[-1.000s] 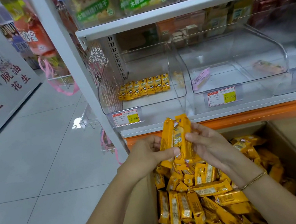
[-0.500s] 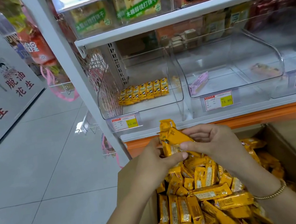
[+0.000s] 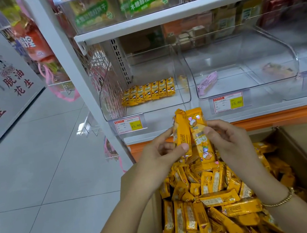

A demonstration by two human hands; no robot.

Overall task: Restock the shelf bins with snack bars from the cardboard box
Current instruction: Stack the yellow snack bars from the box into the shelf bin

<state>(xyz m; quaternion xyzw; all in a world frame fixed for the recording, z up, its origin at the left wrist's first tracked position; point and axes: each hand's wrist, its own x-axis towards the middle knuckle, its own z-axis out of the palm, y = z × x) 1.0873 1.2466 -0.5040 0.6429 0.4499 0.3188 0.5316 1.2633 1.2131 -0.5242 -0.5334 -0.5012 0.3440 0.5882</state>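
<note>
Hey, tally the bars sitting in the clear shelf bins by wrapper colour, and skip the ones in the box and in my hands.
Yellow bars: 7
Pink bar: 1
Pale orange bar: 1
Total: 9
The yellow glint on the left bin wall looks like a reflection, so it is not counted.

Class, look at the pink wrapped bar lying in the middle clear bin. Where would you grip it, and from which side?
Probably pinch the pink wrapped bar across its narrow width at mid-length, reaching from the front over the clear plastic bin's low lip: it lies on the bin floor beside the left wall.
</note>
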